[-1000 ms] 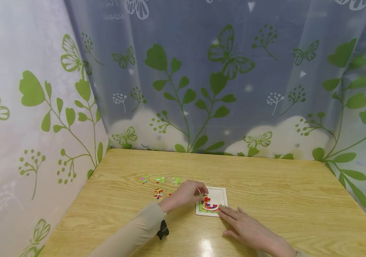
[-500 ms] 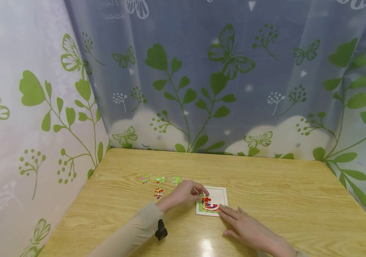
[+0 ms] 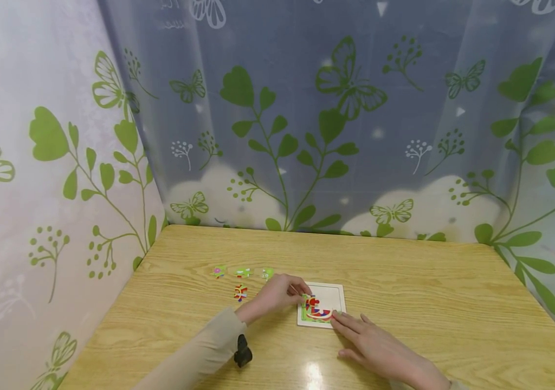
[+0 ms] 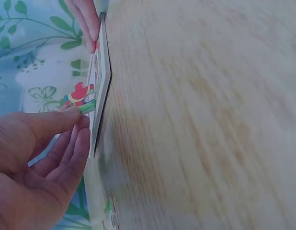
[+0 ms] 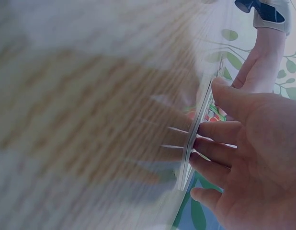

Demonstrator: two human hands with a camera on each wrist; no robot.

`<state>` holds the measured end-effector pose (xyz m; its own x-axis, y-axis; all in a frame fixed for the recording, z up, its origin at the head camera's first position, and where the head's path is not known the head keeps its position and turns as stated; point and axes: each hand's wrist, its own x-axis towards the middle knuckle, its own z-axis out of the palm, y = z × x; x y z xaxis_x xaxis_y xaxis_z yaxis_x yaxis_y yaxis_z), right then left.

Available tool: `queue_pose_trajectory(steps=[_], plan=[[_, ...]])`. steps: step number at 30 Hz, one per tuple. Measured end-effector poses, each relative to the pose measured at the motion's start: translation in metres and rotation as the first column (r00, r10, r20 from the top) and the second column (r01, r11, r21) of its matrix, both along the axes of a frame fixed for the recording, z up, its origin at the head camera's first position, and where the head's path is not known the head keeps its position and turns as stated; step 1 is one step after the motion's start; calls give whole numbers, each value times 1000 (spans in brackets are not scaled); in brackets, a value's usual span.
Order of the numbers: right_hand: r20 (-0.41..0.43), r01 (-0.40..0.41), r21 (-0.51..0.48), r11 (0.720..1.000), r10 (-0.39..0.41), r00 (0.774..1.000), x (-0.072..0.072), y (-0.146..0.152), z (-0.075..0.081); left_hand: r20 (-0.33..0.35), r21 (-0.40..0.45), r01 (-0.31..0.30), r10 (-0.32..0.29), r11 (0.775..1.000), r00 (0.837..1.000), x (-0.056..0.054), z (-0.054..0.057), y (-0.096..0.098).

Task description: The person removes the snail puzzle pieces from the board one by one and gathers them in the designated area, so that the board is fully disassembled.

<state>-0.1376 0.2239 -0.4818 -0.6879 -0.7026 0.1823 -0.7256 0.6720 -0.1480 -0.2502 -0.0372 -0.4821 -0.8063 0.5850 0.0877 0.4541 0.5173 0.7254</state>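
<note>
A square puzzle board [image 3: 332, 295] with a pale frame lies on the table, its lower left part filled with red, blue and green pieces. Over its left side, my left hand [image 3: 277, 292] pinches a red, yellow and green puzzle piece [image 4: 80, 94] between thumb and fingers. In the left wrist view that piece stands tilted against the board's surface. My right hand [image 3: 372, 346] has its fingers straight, with the fingertips resting on the board's lower right edge; the right wrist view shows these fingers [image 5: 217, 151] along the frame.
Left of the board lie several loose puzzle pieces: a pink-flowered one [image 3: 218, 272], a green and white one [image 3: 243, 273], a green one [image 3: 267, 273] and a red one [image 3: 240, 293]. The wooden table [image 3: 428, 281] meets a leaf-patterned curtain [image 3: 277, 135] at the back.
My left hand has shifted slightly left with the piece, at the board's left side. The right hand has stayed in place on the board's edge.
</note>
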Motion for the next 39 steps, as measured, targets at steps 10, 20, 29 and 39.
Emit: queue_pose_trajectory(steps=[10, 20, 29, 39], plan=[[68, 14, 8, 1000, -15, 998, 0, 0, 3, 39, 39, -63, 61, 997, 997, 1, 0, -4], [87, 25, 11, 1000, -26, 996, 0, 0, 4, 85, 110, -97, 88, 989, 992, -5, -2, -10], [74, 21, 11, 1000, -21, 997, 0, 0, 3, 98, 148, -144, 130, 979, 987, -4, 0, -20], [72, 14, 11, 1000, -15, 997, -2, 1, 1, 123, 162, -163, 144, 973, 982, -3, -4, -44]])
